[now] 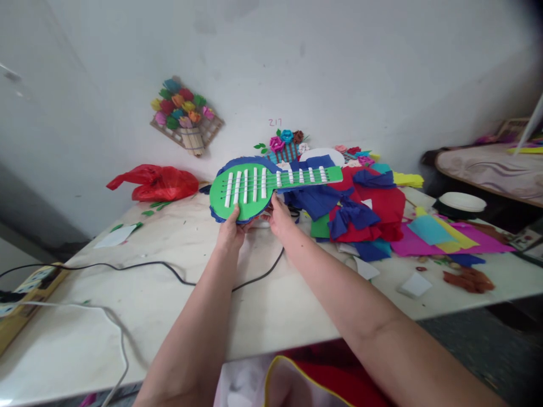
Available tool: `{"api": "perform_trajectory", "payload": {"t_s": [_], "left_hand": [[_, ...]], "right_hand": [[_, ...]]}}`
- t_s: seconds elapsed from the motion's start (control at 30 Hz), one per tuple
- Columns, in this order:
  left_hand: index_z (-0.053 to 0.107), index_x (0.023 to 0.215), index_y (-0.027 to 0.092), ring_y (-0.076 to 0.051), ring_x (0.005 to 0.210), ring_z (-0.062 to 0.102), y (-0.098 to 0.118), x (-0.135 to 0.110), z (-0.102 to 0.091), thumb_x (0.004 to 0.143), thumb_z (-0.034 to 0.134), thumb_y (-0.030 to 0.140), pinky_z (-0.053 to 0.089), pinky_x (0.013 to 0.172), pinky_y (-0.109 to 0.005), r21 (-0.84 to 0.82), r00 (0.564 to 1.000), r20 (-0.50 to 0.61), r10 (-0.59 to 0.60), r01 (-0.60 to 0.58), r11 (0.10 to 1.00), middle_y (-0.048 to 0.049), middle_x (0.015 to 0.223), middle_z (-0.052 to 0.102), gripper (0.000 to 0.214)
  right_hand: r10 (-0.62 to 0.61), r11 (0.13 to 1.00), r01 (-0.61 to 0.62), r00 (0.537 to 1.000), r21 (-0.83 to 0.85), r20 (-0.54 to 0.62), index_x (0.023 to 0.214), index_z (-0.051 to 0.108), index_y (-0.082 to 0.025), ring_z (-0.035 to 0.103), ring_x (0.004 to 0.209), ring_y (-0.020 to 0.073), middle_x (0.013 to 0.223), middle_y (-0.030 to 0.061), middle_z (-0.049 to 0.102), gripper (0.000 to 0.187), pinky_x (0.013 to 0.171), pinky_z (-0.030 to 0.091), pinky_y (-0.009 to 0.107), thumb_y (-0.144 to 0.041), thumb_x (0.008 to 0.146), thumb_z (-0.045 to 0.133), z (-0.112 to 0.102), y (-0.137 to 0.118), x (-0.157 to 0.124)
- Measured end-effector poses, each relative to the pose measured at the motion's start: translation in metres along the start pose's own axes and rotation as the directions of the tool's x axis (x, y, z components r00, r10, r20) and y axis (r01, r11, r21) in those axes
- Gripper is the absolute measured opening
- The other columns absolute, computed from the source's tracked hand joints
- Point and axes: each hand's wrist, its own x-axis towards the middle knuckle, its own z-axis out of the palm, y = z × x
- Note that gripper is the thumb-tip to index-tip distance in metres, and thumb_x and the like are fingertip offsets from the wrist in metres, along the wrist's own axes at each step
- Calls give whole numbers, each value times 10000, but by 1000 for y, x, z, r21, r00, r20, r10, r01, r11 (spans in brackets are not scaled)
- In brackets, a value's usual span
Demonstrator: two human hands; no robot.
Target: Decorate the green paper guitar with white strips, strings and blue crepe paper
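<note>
A green paper guitar with white strips, thin dark strings and a ruffled blue edge is held up above the table, its neck pointing right. My left hand grips the lower edge of its round body, thumb on the front and fingers behind. At the lower right of the body, near where the neck begins, my right hand is closed on the edge, its fingers partly hidden behind. Behind and right of the guitar lie crumpled blue crepe paper pieces.
On the table run a black cable and a white cable; a power strip sits left. A red plastic bag lies at the back. Red paper and pink paper spread right. Paper flowers hang on the wall.
</note>
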Motion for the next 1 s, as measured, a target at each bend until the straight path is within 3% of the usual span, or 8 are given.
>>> {"api": "perform_trajectory", "payload": {"t_s": [0.23, 0.47, 0.6, 0.73, 1.0], "left_hand": [[543, 1084, 191, -158, 657, 639, 3, -3, 3, 727, 640, 231, 546, 576, -297, -8, 997, -62, 48, -49, 999, -69, 930, 654, 372], [546, 1066, 192, -151, 653, 632, 3, 3, -2, 746, 614, 239, 535, 565, -280, -44, 991, -99, 85, -90, 995, -62, 921, 658, 330], [557, 1041, 168, -153, 643, 631, 1, 1, -1, 741, 616, 245, 528, 556, -273, -33, 993, -67, 95, -97, 995, -78, 916, 656, 315], [552, 1070, 178, -163, 673, 636, -1, 0, -1, 729, 625, 247, 531, 565, -279, -2, 993, 3, 118, -118, 993, -81, 950, 652, 356], [517, 1126, 189, -159, 615, 633, 2, -2, -2, 719, 625, 261, 523, 559, -275, 95, 992, 89, 94, -102, 990, -68, 864, 666, 428]], "right_hand": [[10, 995, -6, 999, -99, 34, 949, 541, -217, 593, 706, 131, 858, 41, 632, 434, 491, 438, 214, -589, 756, 425, 3, 3, -3], [-26, 972, 45, 996, -230, 84, 741, 537, -175, 545, 570, 92, 703, -2, 587, 337, 382, 366, 160, -496, 661, 601, 7, 5, -14], [-24, 948, 59, 993, -312, 115, 668, 528, -163, 553, 543, 97, 634, -12, 570, 301, 358, 346, 161, -446, 648, 628, 8, 5, -16], [-30, 928, 53, 997, -369, 67, 680, 554, -159, 552, 505, 97, 615, -4, 590, 257, 346, 326, 167, -405, 664, 626, 7, 2, -15], [-56, 950, 51, 998, -308, -7, 669, 550, -168, 524, 451, 86, 538, -31, 566, 173, 353, 328, 172, -327, 669, 619, 5, 2, -13]]}}
